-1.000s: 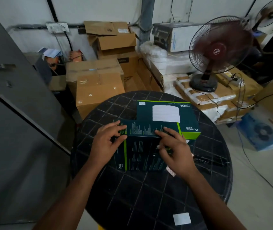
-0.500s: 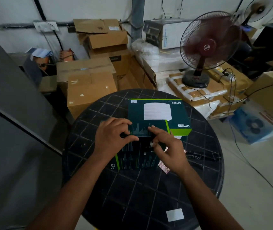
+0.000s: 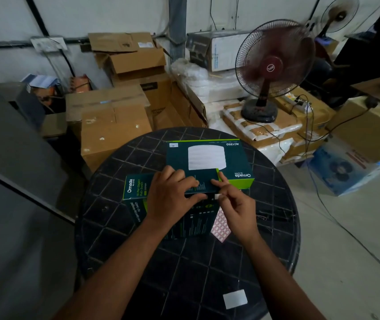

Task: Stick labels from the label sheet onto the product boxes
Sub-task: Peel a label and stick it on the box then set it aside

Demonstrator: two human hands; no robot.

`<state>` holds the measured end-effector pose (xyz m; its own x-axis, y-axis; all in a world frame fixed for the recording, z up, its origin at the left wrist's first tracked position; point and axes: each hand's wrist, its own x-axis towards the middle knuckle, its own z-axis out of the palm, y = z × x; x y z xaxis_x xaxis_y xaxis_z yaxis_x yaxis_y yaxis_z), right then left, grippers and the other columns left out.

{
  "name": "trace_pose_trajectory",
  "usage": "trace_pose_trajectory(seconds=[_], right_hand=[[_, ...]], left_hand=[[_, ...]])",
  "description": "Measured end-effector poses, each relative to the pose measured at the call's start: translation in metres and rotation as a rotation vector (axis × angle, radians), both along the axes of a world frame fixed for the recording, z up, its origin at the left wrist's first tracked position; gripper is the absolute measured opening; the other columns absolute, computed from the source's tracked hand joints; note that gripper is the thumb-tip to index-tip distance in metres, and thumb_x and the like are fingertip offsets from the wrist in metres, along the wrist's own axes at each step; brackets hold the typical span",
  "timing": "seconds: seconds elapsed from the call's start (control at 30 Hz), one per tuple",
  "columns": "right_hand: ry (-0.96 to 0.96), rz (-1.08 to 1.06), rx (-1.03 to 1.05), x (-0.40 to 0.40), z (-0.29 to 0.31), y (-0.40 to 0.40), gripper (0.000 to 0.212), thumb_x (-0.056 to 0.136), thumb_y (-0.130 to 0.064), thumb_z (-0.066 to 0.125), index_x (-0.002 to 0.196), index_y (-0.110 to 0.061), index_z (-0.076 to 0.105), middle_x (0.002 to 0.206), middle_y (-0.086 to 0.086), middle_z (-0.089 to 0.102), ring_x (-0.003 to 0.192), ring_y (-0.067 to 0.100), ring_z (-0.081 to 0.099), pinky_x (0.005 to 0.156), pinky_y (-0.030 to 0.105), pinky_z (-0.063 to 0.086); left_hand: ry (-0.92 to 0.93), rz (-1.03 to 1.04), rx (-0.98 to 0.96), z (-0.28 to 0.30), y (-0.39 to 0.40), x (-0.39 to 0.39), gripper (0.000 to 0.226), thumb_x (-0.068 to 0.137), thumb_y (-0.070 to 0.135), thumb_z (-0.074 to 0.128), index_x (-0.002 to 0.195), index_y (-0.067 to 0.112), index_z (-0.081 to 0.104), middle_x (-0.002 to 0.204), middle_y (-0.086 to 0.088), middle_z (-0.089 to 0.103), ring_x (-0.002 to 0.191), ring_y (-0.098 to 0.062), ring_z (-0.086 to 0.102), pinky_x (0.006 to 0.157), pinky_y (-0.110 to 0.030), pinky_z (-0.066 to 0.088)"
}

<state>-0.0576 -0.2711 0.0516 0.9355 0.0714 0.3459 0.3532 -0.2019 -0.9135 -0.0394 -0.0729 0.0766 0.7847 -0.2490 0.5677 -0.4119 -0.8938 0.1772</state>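
Note:
Two dark teal and green product boxes lie on a round black table (image 3: 207, 273). The far box (image 3: 209, 158) shows a white disc picture. The near box (image 3: 138, 192) lies partly under my hands. My left hand (image 3: 173, 197) grips the far box's near edge, thumb below and fingers on top. My right hand (image 3: 235, 204) pinches a small white label (image 3: 217, 196) at that same edge. A label sheet (image 3: 220, 226) with a red grid lies on the table below my right hand, partly hidden by it.
A white paper piece (image 3: 234, 299) lies near the table's front edge. Cardboard cartons (image 3: 113, 132) stack behind the table at left. A red pedestal fan (image 3: 274, 68) stands on wrapped boxes at right, with cables trailing to the floor. A grey panel (image 3: 11, 158) leans at left.
The near box has turned, so its green branded side faces left. My left hand shifted right onto the far box's edge. My right hand lifted a small label off the sheet.

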Motion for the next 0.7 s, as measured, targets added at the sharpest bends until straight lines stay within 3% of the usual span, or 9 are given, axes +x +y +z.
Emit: trace_pose_trajectory(seconds=[0.17,0.27,0.4,0.47,0.53,0.6,0.7], right_hand=[[-0.107,0.031,-0.204,0.009,0.005,-0.012,0.014,0.093,-0.012,0.057,0.081,-0.006,0.061,0.133,0.001,0.067,0.143,0.014,0.045,0.113,0.031,0.044],[-0.105,0.046,-0.261,0.013,0.007,-0.015,0.013,0.092,-0.004,0.06,0.081,-0.011,0.061,0.134,-0.001,0.067,0.143,0.012,0.045,0.114,0.032,0.044],[-0.056,-0.007,-0.269,0.008,0.01,-0.011,0.012,0.094,-0.011,0.062,0.083,-0.015,0.064,0.13,-0.008,0.069,0.14,0.008,0.048,0.109,0.031,0.046],[-0.04,-0.081,-0.29,0.004,0.017,-0.003,0.012,0.097,-0.014,0.062,0.09,-0.02,0.07,0.122,-0.012,0.072,0.131,0.009,0.058,0.096,0.027,0.052],[-0.116,-0.179,-0.388,0.002,0.027,0.01,0.013,0.097,-0.023,0.06,0.093,-0.022,0.072,0.104,-0.014,0.075,0.105,0.012,0.069,0.078,0.03,0.056],[-0.221,-0.222,-0.462,0.005,0.037,0.026,0.014,0.095,-0.026,0.06,0.088,-0.019,0.07,0.085,-0.009,0.072,0.079,0.013,0.065,0.068,0.034,0.052],[-0.338,-0.198,-0.561,0.012,0.039,0.049,0.009,0.094,-0.019,0.067,0.087,-0.014,0.07,0.082,-0.003,0.07,0.076,0.018,0.06,0.067,0.033,0.049]], left_hand=[[0.107,-0.134,-0.1,0.004,0.014,0.003,0.031,0.081,0.047,0.07,0.102,0.026,0.078,0.086,0.009,0.062,0.085,-0.011,0.05,0.069,-0.03,0.045],[0.237,-0.173,-0.145,0.007,0.042,-0.002,0.023,0.083,0.033,0.076,0.106,0.029,0.077,0.102,0.012,0.07,0.098,-0.007,0.056,0.079,-0.028,0.049],[0.281,-0.056,-0.311,0.004,0.089,-0.015,0.027,0.075,0.041,0.081,0.1,0.029,0.079,0.112,0.018,0.07,0.111,-0.006,0.054,0.093,-0.026,0.045],[0.298,-0.044,-0.401,0.003,0.099,-0.019,0.029,0.074,0.044,0.078,0.097,0.028,0.08,0.111,0.018,0.071,0.114,-0.01,0.057,0.098,-0.023,0.043],[0.314,-0.055,-0.427,0.004,0.099,-0.02,0.029,0.074,0.046,0.076,0.096,0.027,0.08,0.11,0.018,0.071,0.115,-0.01,0.057,0.098,-0.02,0.043],[0.325,-0.067,-0.387,0.008,0.096,-0.019,0.027,0.076,0.047,0.074,0.097,0.029,0.079,0.11,0.02,0.069,0.113,-0.011,0.056,0.093,-0.027,0.046],[0.331,-0.064,-0.28,0.01,0.095,-0.017,0.021,0.083,0.041,0.076,0.104,0.038,0.077,0.111,0.02,0.067,0.108,-0.011,0.051,0.085,-0.032,0.045]])
